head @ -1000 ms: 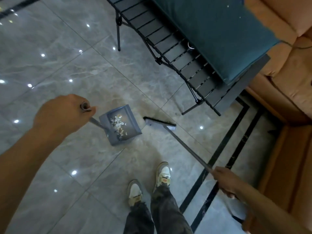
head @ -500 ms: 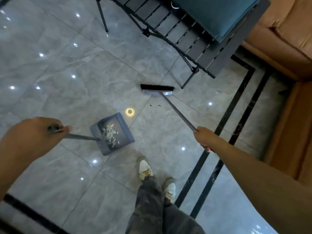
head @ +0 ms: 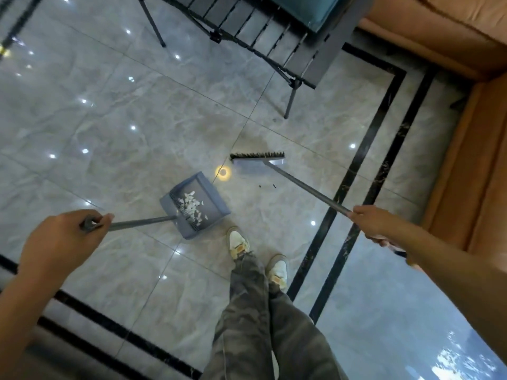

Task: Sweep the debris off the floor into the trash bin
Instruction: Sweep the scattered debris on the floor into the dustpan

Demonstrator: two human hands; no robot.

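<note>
The debris, a heap of small white scraps, lies inside the grey-blue plastic dustpan, gathered toward the handle side of the tray. Two small dark specks are loose on the glossy grey marble-tile floor, just on the near side of the black-bristled broom head and to the right of the pan's mouth. The trash bin is not in view.

The left grip is clenched round the top of the dustpan's long grey metal handle. The right grip grasps the thin grey broom shaft low on its length. Whether the pan's lip touches the tiles or hangs just above them I cannot tell.

The step in hand looks like collecting those last specks before the load goes to the bin. To do it well, press the pan's lip flat to the floor with its mouth turned toward the specks. Draw the bristles in short, light strokes so nothing flicks over the rim or under the lip. Once lifted, tip the pan back so the scraps sit against its rear wall, and carry it level.

Beyond the broom stands a black slatted folding desk. An orange sofa fills the right edge.
</note>
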